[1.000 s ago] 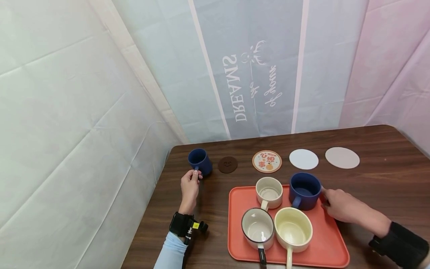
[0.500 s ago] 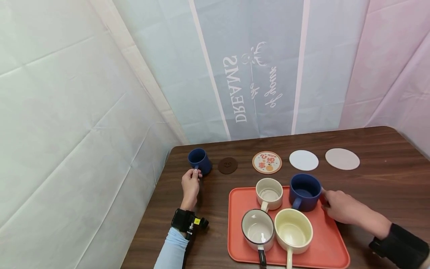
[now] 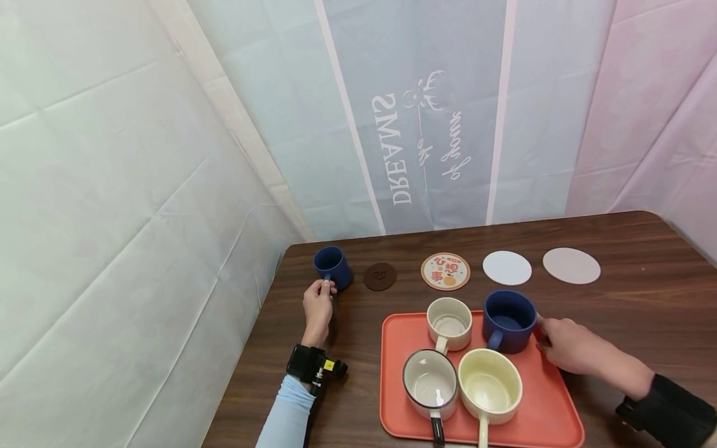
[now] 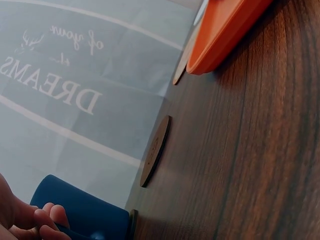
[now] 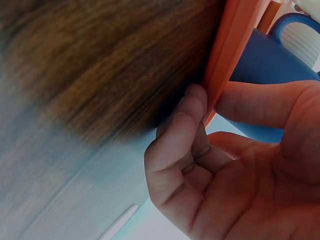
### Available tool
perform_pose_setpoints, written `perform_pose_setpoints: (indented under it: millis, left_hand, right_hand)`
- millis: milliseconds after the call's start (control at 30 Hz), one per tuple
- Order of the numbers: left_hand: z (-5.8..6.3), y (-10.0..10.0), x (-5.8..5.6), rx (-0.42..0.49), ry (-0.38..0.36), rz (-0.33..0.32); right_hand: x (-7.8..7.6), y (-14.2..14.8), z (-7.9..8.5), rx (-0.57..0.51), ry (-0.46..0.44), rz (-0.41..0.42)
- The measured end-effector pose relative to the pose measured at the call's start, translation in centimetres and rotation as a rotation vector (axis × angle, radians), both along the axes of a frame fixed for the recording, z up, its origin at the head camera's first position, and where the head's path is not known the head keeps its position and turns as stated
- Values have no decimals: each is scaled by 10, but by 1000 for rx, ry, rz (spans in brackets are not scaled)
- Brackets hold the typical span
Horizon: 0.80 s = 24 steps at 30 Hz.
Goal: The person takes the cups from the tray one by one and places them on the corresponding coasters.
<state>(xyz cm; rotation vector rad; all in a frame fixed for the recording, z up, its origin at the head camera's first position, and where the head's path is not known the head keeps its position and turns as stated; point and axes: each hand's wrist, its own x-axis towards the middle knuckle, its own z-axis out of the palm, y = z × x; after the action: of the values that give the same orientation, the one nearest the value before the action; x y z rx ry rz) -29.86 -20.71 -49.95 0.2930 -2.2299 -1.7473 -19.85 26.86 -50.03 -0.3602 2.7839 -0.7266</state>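
We see the left hand [image 3: 318, 308] with its thumb and fingers bent in, pinching the small blue mug [image 3: 338, 271] by its handle. This mug is upright near the far left corner of the table [image 3: 644, 298]; from the left wrist we make out a thin dark edge at its base, though we cannot tell what that is. The right hand [image 3: 570, 345] grips the right rim of the tray [image 3: 548, 414], thumb above and fingers curled beneath; we cannot tell whether that side is raised. On the tray we count four mugs, all with their handles toward the near side: the cream mug [image 3: 450, 325] and the big blue mug [image 3: 509, 320] at the back, the black-rimmed mug [image 3: 430, 382] and the yellow mug [image 3: 490, 386] in front. The right thumb is close to the big blue mug, but whether they touch we cannot say. Beyond the tray we find a row of discs: the brown disc [image 3: 379, 277] just right of the small blue mug, then the patterned disc [image 3: 445, 271], the white disc [image 3: 506, 267] and the pale disc [image 3: 571, 266].
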Motion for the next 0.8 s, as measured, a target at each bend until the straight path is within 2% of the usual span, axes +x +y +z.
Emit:
perform_pose_setpoints:
  millis: [267, 800]
  left_hand:
    - [1, 1, -3, 1, 19, -14]
    - [1, -3, -7, -10, 11, -1]
  right_hand:
    - [0, -1, 1, 1, -25, -9]
    - [-1, -2, 1, 2, 5, -11]
